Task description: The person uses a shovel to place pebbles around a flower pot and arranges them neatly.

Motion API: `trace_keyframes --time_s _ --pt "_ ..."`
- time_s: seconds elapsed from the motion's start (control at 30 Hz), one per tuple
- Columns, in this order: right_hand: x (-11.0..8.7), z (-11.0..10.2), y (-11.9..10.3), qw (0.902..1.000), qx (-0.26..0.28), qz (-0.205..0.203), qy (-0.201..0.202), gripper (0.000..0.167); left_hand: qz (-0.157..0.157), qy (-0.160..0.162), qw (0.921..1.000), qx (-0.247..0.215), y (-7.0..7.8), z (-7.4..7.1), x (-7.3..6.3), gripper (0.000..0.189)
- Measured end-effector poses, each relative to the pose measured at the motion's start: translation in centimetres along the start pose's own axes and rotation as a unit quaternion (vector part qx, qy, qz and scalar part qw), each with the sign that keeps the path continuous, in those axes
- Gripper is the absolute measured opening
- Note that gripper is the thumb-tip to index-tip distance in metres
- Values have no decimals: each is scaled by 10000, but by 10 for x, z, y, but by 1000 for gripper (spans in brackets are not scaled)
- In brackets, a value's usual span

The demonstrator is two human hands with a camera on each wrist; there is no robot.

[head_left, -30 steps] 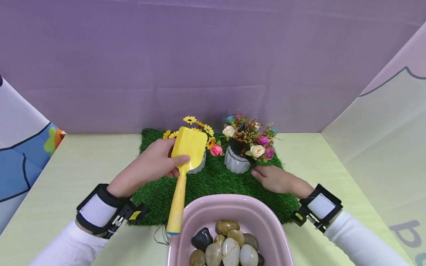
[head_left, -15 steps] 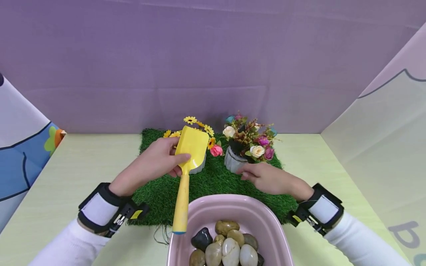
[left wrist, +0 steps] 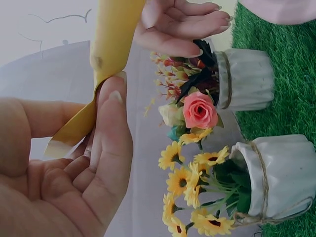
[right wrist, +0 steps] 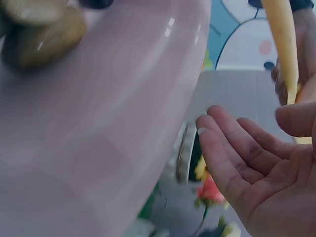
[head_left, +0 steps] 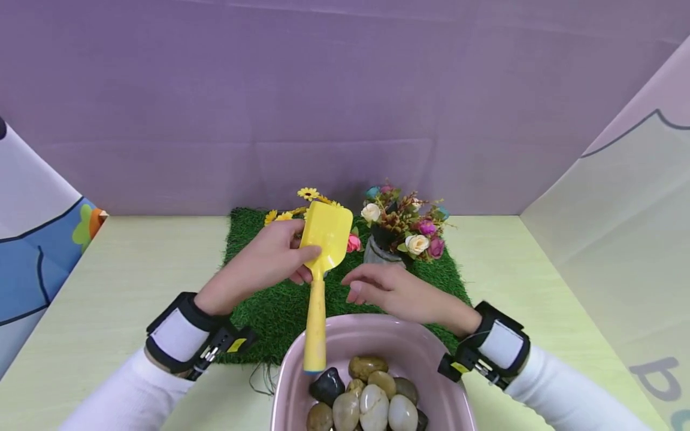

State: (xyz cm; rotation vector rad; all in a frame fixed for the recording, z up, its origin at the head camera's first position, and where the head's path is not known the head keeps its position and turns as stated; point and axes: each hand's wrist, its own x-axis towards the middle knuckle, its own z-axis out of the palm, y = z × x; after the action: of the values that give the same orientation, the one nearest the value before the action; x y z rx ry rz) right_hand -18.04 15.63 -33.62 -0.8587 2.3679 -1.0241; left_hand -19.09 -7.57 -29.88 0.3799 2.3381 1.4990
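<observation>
My left hand [head_left: 269,254] pinches the blade end of a yellow toy shovel [head_left: 326,234] between thumb and fingers. The shovel's handle [head_left: 315,326] points down toward me, its blue-tipped end over the rim of a pink basin [head_left: 377,326]. In the left wrist view the thumb and fingers press the yellow blade [left wrist: 81,121] from both sides. My right hand [head_left: 399,293] hangs close to the handle's right side, apart from it and holding nothing. Its fingers [right wrist: 237,148] are loosely extended in the right wrist view.
Several smooth stones [head_left: 374,407] lie in the basin. Behind it, a green turf mat [head_left: 269,317] bears a white pot [left wrist: 286,173] of yellow daisies [left wrist: 185,180] and another pot [head_left: 380,254] of mixed roses [head_left: 417,245]. A purple cloth [head_left: 345,108] backs the pale table [head_left: 124,287].
My right hand has come away from the rose pot, leftward toward the shovel. The left hand has carried the shovel a little to the right, its handle turning more upright.
</observation>
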Motion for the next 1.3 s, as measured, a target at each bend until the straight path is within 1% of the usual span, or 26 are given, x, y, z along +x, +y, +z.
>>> trace_keyframes --time_s 0.1,0.2,0.27,0.5,0.6,0.67,0.7,0.77,0.8,0.87,0.93,1.03,1.07,1.13,1.17,1.2,1.23,1.3 --pt "3 5 -8 9987 441 62 -234 31 -42 60 10000 -36 2 1 0 28" --pt "5 8 -15 9960 760 193 -425 32 -47 112 9999 20 2 2 0 27" --pt "6 11 -18 9949 854 225 -490 32 -28 133 9999 55 3 3 0 26" --pt "13 22 -21 9942 832 211 -640 31 55 199 9998 47 3 6 1 27" --pt "15 26 -22 9918 1024 282 -708 33 65 195 9998 15 2 7 2 30" --pt "17 29 -24 9865 1402 403 -750 33 67 174 9998 20 2 7 2 31" --pt "18 31 -25 9826 1632 463 -758 34 70 162 9998 6 2 6 1 31" --pt "21 35 -28 9689 2278 603 -756 36 99 153 9998 -18 2 5 1 32" --pt "23 38 -29 9582 2672 690 -747 37 108 161 9998 -29 2 4 1 32" --pt "25 43 -33 9309 3477 866 -703 37 117 175 9998 -60 2 3 0 33" --pt "27 48 -36 9035 4115 1044 -591 37 136 179 9997 -84 2 2 0 34" --pt "26 53 -40 8682 4768 1324 -370 30 100 145 9998 -50 2 3 1 33" --pt "25 54 -41 8597 4903 1401 -287 27 79 136 9999 -30 1 4 1 32" --pt "24 56 -44 8523 5004 1524 -77 22 64 123 9999 20 0 5 1 31" --pt "24 57 -45 8503 5021 1577 41 21 48 127 9999 44 0 5 1 30" --pt "23 58 -46 8504 5003 1620 167 20 30 132 9999 52 -1 5 1 29" --pt "23 58 -46 8528 4943 1659 296 20 36 132 9999 58 -1 5 1 28" --pt "22 58 -45 8625 4714 1754 554 20 107 90 9999 69 -3 5 2 29"
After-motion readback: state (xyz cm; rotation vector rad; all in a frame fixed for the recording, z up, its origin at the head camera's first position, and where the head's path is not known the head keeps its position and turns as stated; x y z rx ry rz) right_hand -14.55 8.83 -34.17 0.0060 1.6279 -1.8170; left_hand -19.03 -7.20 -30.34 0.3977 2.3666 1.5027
